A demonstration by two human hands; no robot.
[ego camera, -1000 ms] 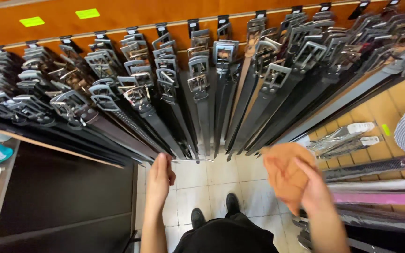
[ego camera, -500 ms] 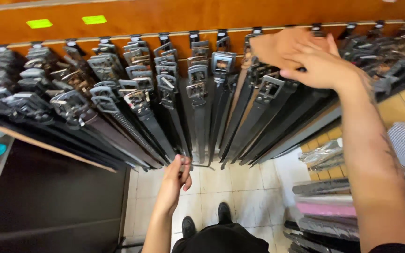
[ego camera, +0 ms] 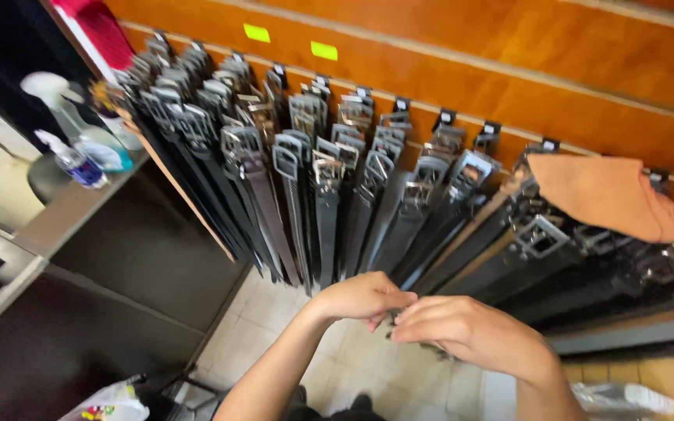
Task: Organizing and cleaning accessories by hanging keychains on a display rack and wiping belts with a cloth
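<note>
Head view shows left hand (ego camera: 364,298) and right hand (ego camera: 462,331), fingers curled, pinching a dark belt end (ego camera: 394,321) at six o'clock, while an orange cloth (ego camera: 602,195) rests at three o'clock over the buckles, freeing both hands.

I see a wood-panelled wall (ego camera: 587,54) with two green stickers (ego camera: 290,41) behind the rack. Pale floor tiles (ego camera: 352,366) lie below. On my left, a grey shelf (ego camera: 64,210) carries spray bottles (ego camera: 72,156) above dark cabinets (ego camera: 134,257).
</note>
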